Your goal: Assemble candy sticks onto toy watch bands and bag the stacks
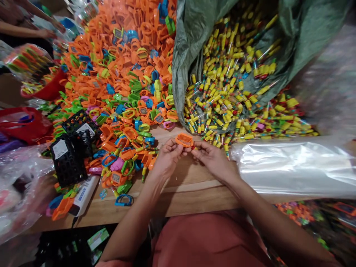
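Note:
In front of my body, above the wooden table (178, 185), my left hand (170, 155) pinches an orange plastic toy watch (184, 140) between thumb and fingers. My right hand (207, 155) is closed beside the watch's right end, its fingertips together. A small red bit shows at those fingertips; what it belongs to is mostly hidden. Left of my hands lies a big heap of toy watches (130, 85), mostly orange, with some green, blue, yellow and pink ones. On the right, small clear tubes with yellow ends (219, 100) spill from a grey-green sack (186, 44).
Clear plastic bags (294, 167) lie stacked at the table's right. Black plastic trays (68, 159) and a white power strip (86, 194) sit on the left. A loose blue watch (124, 200) rests near the front edge. Another person's arms (30, 29) show at the upper left.

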Tool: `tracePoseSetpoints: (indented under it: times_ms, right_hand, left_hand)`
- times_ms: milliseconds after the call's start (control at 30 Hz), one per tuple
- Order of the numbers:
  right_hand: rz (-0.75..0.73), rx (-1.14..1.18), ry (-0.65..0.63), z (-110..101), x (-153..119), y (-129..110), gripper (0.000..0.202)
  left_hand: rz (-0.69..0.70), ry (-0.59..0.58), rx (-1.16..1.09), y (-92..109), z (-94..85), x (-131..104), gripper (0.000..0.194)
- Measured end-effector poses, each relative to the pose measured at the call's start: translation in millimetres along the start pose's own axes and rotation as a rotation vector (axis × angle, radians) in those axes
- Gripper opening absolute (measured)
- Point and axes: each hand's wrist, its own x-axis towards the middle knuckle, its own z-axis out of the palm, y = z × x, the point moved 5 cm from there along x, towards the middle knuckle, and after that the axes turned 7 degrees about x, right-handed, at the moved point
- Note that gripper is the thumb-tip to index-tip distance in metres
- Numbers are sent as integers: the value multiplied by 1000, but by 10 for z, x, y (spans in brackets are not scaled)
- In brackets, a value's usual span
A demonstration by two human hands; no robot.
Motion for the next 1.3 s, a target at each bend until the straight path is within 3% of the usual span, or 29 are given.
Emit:
tracePoseSetpoints:
  times_ms: [233,500,733,900,1000,1067,1167,1233,1300]
  right_hand:
    - [21,223,-10,22,-118,-107,45]
    - [28,321,-34,64,-114,-110,41]
    - [3,180,-83,48,-75,-99,33]
    - [2,-53,-148,115,-188,-86,26]
    - [-157,-443,-177,-1,-343,-225,22]
    - [-255,-777,-172,-168,-457,-326,20]
    - [-252,-1194,-115,-458,-550,-366,24]
    - [-206,-1383,-69,-573,-545,-321,22]
    - [-183,-1494,-35,-587,-507,-247,16]
  left_hand:
    - [55,-7,-67,34,94,-75,40]
    - [139,-40,-19,97,108,-124,35]
    - [258,-35,214,114,131,-191,26]
    - [248,-18,382,202,55,-347,20]
    - [236,138,570,510,-248,-498,16]
    - [278,401,725,854,-576,-614,19]
    - [365,784,933,1333,-987,-741,32]
    - [405,864,1015,1481,-1096,-665,35]
    - [460,771,1070,1478,-1051,-411,31]
